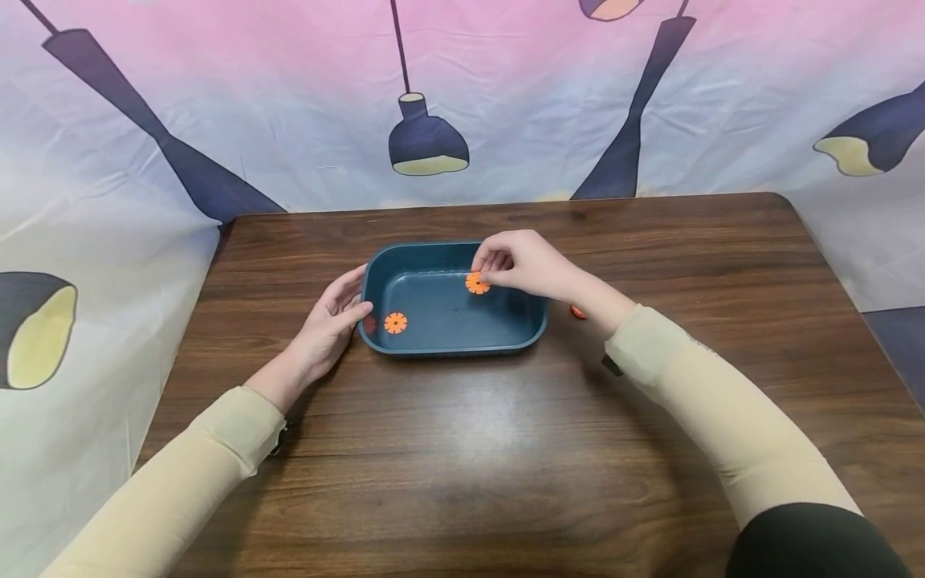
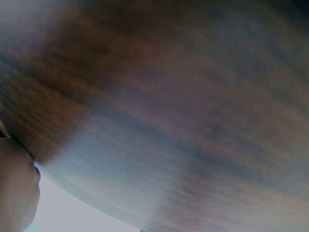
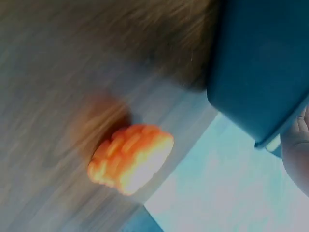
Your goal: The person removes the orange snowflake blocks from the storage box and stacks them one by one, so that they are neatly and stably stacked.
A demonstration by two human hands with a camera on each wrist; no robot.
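A dark blue rectangular tub (image 1: 455,352) stands on the wooden table. My left hand (image 1: 325,333) grips its left end, the thumb lying over the rim. Between thumb and fingers my right hand (image 1: 527,265) pinches an orange notched disc (image 1: 478,282), held over the right half of the tub. A second orange disc (image 1: 395,323) lies flat on the tub floor near the left end. Outside the tub, by my right wrist, is an orange piece (image 1: 578,311) mostly covered by the arm; the right wrist view shows it as a ridged orange lump (image 3: 133,157).
Beneath everything is a dark brown wooden table (image 1: 433,466). A fabric backdrop (image 1: 303,120) with printed lamps hangs behind its far edge and along the left side. The left wrist view is blurred and shows mostly table.
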